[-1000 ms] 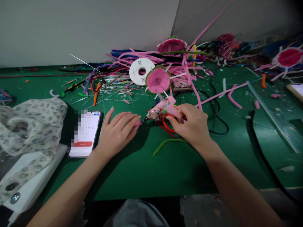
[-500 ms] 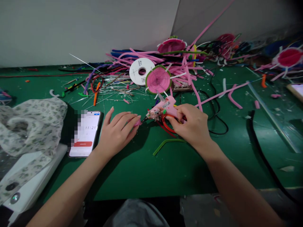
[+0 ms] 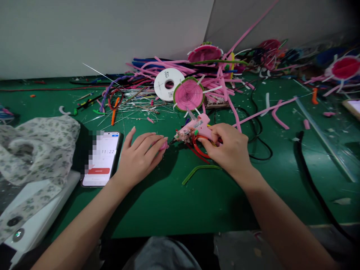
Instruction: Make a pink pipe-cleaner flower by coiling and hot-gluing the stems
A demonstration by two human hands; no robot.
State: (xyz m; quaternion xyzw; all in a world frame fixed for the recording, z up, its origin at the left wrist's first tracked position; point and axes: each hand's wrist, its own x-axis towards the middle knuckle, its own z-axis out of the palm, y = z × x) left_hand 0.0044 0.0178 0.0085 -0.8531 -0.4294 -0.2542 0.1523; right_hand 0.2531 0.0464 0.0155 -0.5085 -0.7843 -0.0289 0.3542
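Between the fingertips of my left hand (image 3: 143,152) is a small pink piece (image 3: 164,145), mostly hidden by the fingers. My right hand (image 3: 227,144) is closed round the handle of a pink glue gun (image 3: 204,126), whose dark nozzle points left and ends close to the pink piece; whether they touch is hard to tell. Red and orange loops (image 3: 199,148) hang beside the gun below its body. A bent green strip (image 3: 197,170) lies on the green table (image 3: 168,210) just below the gun.
Left of my left hand lies a lit phone (image 3: 101,159), beside a patterned cloth (image 3: 56,138) on a white device. Behind the gun are a pink coiled disc (image 3: 189,94), a white spool (image 3: 161,86) and a heap of pink strips. A black cable (image 3: 312,183) runs at the right.
The timer on the phone has moved on by one second. Both hands, the pink piece and the glue gun show almost no movement.
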